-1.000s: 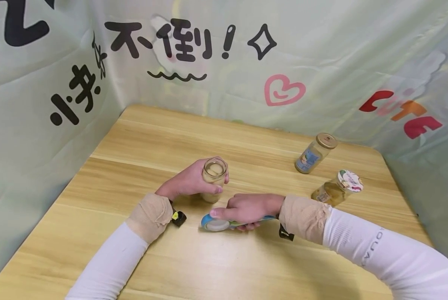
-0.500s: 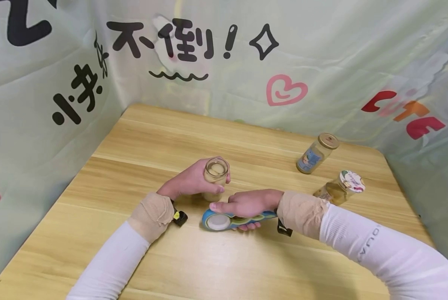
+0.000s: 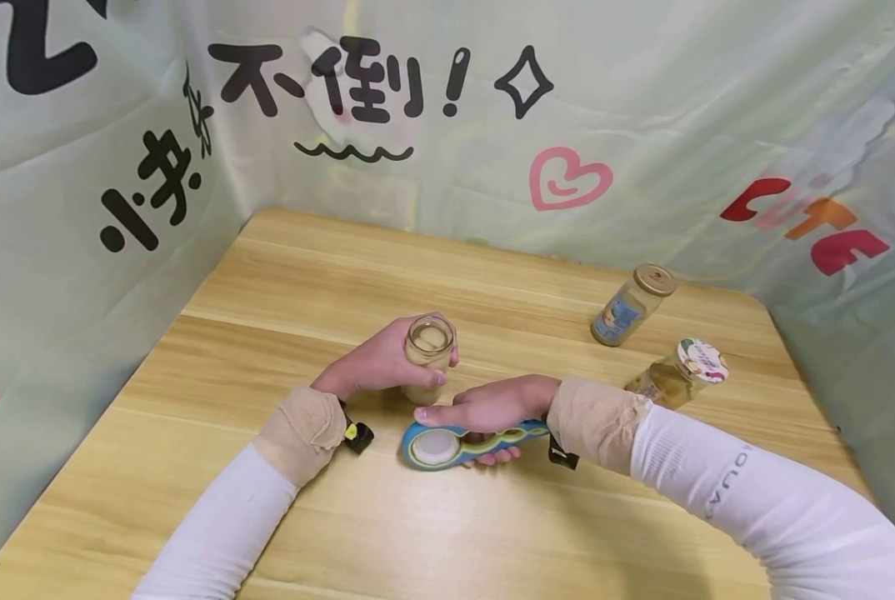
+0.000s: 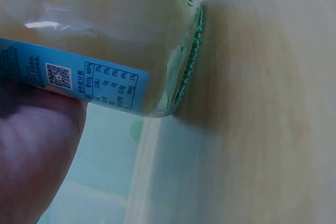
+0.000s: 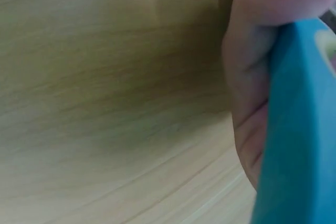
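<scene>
My left hand [image 3: 380,357] grips an uncapped glass jar [image 3: 427,375], its fingers and thumb wrapped round the side. The jar's mouth faces up, and pale pieces in liquid show inside. In the left wrist view, the jar [image 4: 115,30] carries a blue label with a QR code, its base close over the table. Just in front of the jar, my right hand [image 3: 492,406] holds a blue and yellow-green jar opener [image 3: 458,457] with its thumb on top. A whitish disc [image 3: 434,447] fills the opener's largest ring. The right wrist view shows the opener's blue edge [image 5: 291,129] against the curled fingers.
Two lidded jars stand on the right of the wooden table [image 3: 327,275]: one with a gold lid and blue label [image 3: 620,321], one nearer with a patterned white lid [image 3: 702,361], partly behind the right forearm. Printed fabric [image 3: 462,192] hangs round the table's back and sides.
The right hand has tilted the jar opener, so its flat face and rings now show more fully. That hand has shifted slightly left and away from me. The left hand and its jar stay put.
</scene>
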A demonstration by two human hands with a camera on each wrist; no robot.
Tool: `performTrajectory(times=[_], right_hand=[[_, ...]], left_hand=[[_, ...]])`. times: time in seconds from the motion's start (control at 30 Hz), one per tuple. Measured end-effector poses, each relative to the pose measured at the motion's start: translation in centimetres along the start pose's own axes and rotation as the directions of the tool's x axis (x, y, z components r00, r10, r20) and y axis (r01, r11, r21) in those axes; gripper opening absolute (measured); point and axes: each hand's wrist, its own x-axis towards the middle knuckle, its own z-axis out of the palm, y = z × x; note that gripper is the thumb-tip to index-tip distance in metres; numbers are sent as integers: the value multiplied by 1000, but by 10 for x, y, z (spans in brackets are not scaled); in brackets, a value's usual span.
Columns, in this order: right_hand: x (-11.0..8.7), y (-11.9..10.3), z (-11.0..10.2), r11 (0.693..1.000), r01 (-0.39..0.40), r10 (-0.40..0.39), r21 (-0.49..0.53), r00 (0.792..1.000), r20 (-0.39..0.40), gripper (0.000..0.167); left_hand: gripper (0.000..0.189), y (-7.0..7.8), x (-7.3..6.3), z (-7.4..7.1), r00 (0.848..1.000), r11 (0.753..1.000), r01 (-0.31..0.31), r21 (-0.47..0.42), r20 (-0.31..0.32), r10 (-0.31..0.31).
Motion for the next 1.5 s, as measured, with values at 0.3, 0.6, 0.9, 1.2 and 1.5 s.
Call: performTrajectory(times=[0.3, 0.6, 0.9, 1.2, 1.5], right_hand=[[2, -1, -1, 999, -27, 27, 17, 999, 18, 85], [0, 0, 2, 999, -36, 35, 26, 999, 35, 83], [0, 1, 1, 999, -39, 39, -1, 999, 23, 84], [0, 1, 1, 998, -59, 59, -23, 998, 7, 87], [-4, 2, 2, 998, -59, 58, -35, 998, -11, 88]], left_hand=[[34, 0, 0, 1, 1000, 1000, 1, 5, -8, -1], [34, 1, 0, 1, 1000, 1000, 1, -4, -1, -1], [33, 0, -1, 0, 1000, 1000, 15, -2, -4, -15], [33, 1, -1, 1, 1000, 1000, 15, -5, -3, -15], [34, -2, 0, 0, 1000, 1000, -4, 31, 3, 4]])
